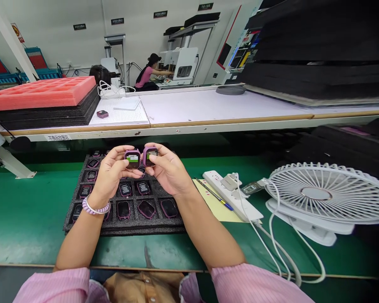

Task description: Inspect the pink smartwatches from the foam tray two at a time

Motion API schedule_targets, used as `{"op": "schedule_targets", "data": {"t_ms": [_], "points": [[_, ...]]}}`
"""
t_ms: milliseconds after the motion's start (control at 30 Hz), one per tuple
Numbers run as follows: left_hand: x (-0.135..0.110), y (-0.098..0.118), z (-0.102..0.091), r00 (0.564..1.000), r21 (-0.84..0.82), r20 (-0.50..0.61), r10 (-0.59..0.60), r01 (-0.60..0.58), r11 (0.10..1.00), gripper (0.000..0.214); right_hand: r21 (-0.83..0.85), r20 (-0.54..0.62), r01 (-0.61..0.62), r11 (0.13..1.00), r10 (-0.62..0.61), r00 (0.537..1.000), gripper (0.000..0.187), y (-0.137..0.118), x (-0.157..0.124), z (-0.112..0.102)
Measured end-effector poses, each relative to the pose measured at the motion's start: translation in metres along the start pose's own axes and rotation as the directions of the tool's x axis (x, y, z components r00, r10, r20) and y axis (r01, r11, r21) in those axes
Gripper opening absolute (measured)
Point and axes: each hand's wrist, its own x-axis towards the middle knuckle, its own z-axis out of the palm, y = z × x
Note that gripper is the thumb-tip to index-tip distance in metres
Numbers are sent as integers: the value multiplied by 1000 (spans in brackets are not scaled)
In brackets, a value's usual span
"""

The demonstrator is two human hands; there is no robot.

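My left hand (111, 173) is closed round a small purple watch body (132, 159) with a lit screen. My right hand (166, 168) grips a second purple watch body (150, 155), also lit. Both are held side by side, screens toward me, above a black foam tray (113, 225) on the green belt. The tray's pockets hold several more purple watch bodies (147, 208) with dark screens. A beaded band sits on my left wrist.
A white power strip (214, 181), a pen (214, 194) on yellow paper and a white desk fan (330, 200) with cables lie to the right. A shelf behind carries pink foam (41, 92), black foam stacks and one watch body (102, 114). A person sits at a far machine.
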Motion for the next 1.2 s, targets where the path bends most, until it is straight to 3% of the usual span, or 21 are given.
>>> {"op": "schedule_targets", "data": {"t_ms": [667,967,1200], "points": [[0,-1,-3,1000,-18,-10,26,-27,999,40,-43,56,-6,999,9,998,44,-3,-2,0],[-1,-6,-1,994,121,-18,109,-106,987,42,-63,63,6,998,-2,998,48,-1,-2,-2],[-1,-5,-1,995,110,-23,97,-94,989,43,-46,63,6,999,-3,998,48,0,-2,-2]]}}
